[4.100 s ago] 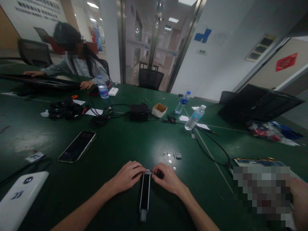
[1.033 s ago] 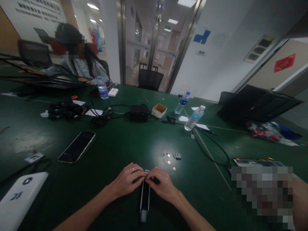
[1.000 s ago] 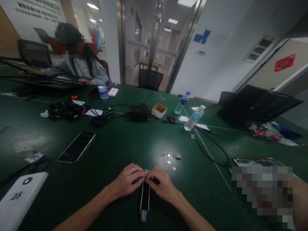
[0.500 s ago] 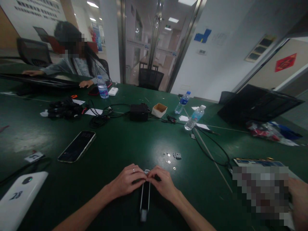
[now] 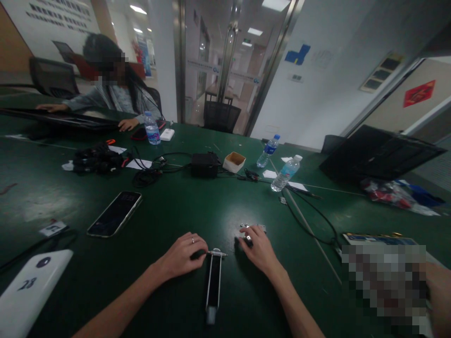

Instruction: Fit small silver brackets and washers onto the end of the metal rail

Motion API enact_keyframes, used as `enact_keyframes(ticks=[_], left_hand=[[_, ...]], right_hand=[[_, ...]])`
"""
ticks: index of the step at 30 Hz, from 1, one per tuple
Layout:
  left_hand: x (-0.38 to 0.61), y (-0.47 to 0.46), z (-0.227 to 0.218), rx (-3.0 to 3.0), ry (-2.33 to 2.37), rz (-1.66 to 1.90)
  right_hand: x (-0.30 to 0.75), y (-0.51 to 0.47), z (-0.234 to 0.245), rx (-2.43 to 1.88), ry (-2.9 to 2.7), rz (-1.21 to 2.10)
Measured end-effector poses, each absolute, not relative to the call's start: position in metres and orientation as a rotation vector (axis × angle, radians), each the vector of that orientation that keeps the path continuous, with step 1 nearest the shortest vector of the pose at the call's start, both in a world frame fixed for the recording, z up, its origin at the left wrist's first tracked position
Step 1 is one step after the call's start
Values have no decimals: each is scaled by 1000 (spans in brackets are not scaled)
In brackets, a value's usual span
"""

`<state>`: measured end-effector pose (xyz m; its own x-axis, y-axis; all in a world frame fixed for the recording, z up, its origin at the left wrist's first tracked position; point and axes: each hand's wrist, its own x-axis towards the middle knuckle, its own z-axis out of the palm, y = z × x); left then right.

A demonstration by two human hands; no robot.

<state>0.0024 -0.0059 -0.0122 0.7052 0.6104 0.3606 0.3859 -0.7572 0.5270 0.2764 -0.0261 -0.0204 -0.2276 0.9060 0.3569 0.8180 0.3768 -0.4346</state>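
Note:
A narrow metal frame (image 5: 220, 281) with a dark middle and a grey end piece lies lengthwise on the table in front of me. A thin bolt (image 5: 224, 255) crosses its far end. My left hand (image 5: 188, 253) pinches the bolt's left end between thumb and fingers. To the right of the frame, my right hand (image 5: 259, 246) reaches over the small metal parts with its fingers curved and apart. Some small nuts (image 5: 242, 225) and part of a grey metal bracket (image 5: 262, 227) show past its fingers. The washers under the hand are hidden.
A phone (image 5: 115, 213) and a white device marked 28 (image 5: 31, 293) lie to the left. Cables, a black box (image 5: 204, 165), a small open carton (image 5: 234, 162) and water bottles (image 5: 286, 173) stand farther back. One person sits across the table; another person's hand (image 5: 439, 286) is at right.
My right hand has left the frame's far end and moved right, over the small parts. My left hand has shifted slightly left, and the crossing bolt now shows.

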Motion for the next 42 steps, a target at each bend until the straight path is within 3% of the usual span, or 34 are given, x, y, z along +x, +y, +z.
enact_keyframes(ticks=[15,42], left_hand=[[2,-4,-20,2478,886,577],[4,-5,-21,2487,826,611]], right_hand=[[299,-20,-18,-1838,-2224,239],[275,-28,-16,-1595,-2231,333]])
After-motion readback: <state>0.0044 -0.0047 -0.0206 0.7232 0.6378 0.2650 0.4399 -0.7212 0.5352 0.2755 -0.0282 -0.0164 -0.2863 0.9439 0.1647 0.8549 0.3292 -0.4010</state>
